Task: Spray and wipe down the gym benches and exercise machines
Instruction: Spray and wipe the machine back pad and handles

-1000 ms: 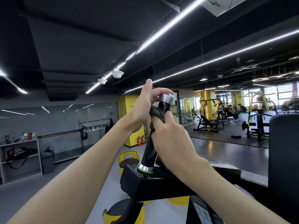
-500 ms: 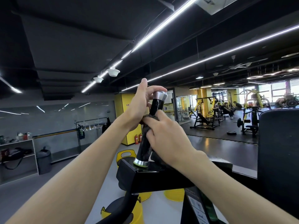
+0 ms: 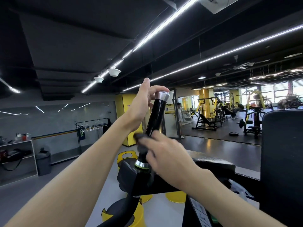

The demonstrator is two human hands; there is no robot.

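The handle [image 3: 155, 118] stands tilted up from a black bracket [image 3: 129, 176] at centre, black with a silver cap [image 3: 162, 95] on top. The left hand [image 3: 142, 104] grips its top end, fingers curled over the cap, thumb pointing up. The right hand [image 3: 165, 154], blurred, wraps a dark cloth [image 3: 141, 136] round the handle's lower part, just above the silver collar, fingers curled about both. A black pad [image 3: 282, 153] rises at right. Yellow stools [image 3: 176, 196] stand on the floor below
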